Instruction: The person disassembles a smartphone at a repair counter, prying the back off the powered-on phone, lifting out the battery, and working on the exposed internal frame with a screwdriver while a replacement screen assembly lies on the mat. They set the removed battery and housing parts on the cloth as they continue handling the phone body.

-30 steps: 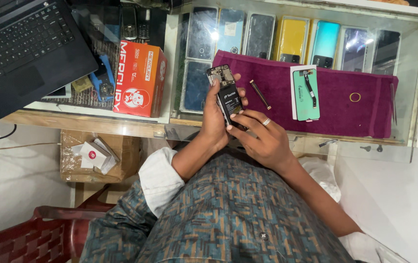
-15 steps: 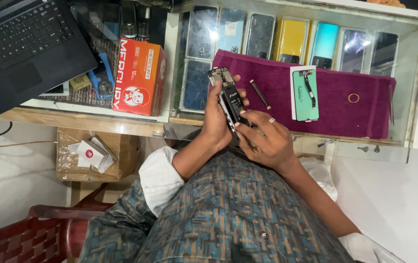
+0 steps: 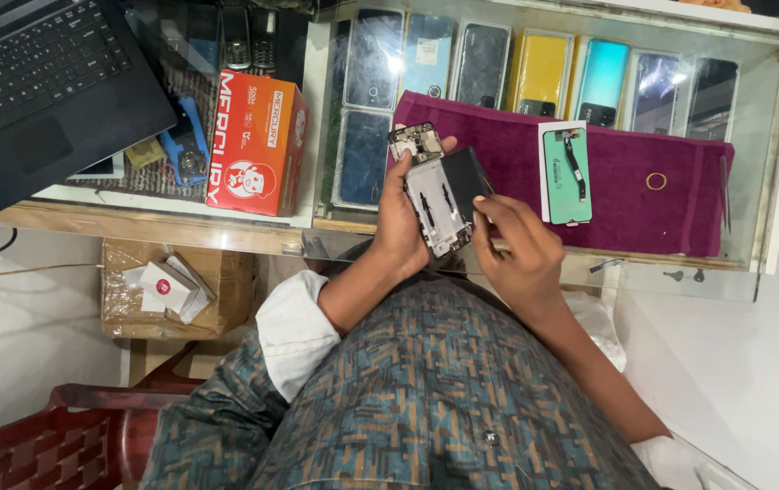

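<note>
Over the glass counter: we look down on a display case (image 3: 770,163) with a row of phones under its top.
Laptop: a black laptop (image 3: 36,82) lies at our far left, hanging over the counter edge.
Cloth: a maroon cloth (image 3: 643,213) is spread on the glass, under and beyond our hands.
Box: a red carton (image 3: 258,145) stands between the laptop and the cloth, apart from both hands.
Cardboard box: a brown one (image 3: 176,290) sits below the counter, with small white packets on top.
Left hand: our left hand (image 3: 400,227) is wrapped around the opened phone frame (image 3: 435,195), thumb on its near edge, holding it tilted above the cloth's near left corner.
Right hand: our right hand (image 3: 516,254) pinches the black panel (image 3: 467,177) by its lower edge with thumb and fingertips; the panel stands lifted off the frame's right side, touching it along one edge.
Part card: a white card bearing a green part with a flex cable (image 3: 565,172) lies on the cloth just right of our hands.
Ring: a small yellow ring (image 3: 656,181) rests on the cloth, well apart.
</note>
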